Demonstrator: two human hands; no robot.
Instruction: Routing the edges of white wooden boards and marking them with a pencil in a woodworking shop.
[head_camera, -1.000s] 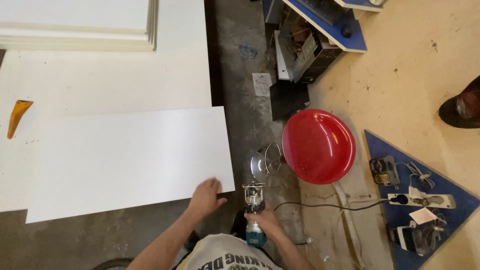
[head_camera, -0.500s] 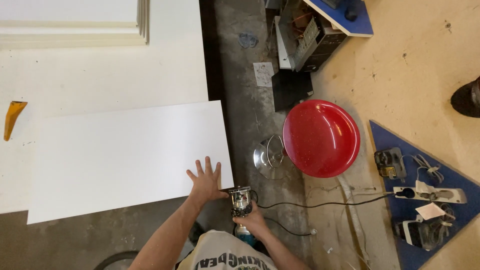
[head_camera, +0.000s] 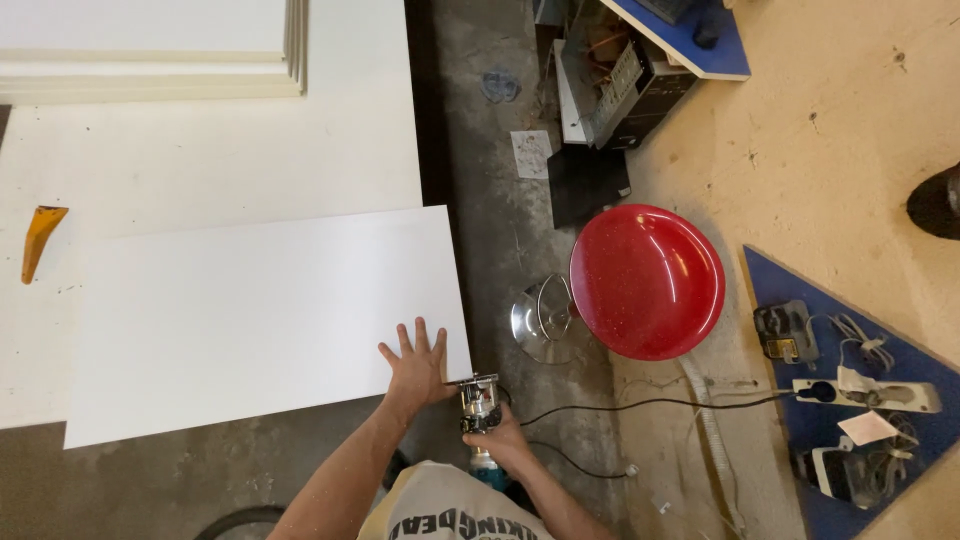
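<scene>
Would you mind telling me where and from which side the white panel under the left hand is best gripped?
Probably the white panel is best gripped on its right short edge, from the right: that end overhangs the white table above the floor, leaving room for fingers underneath. The left hand lies flat on that corner; the right hand holds the router.

The left hand (head_camera: 418, 365) is laid flat, palm down, fingers spread and pointed away from the body, at the near right corner of the surface. The left forearm is stretched forward from the torso. The right hand (head_camera: 497, 440) is curled closed just beside it, held nearer the body, elbow bent.
</scene>
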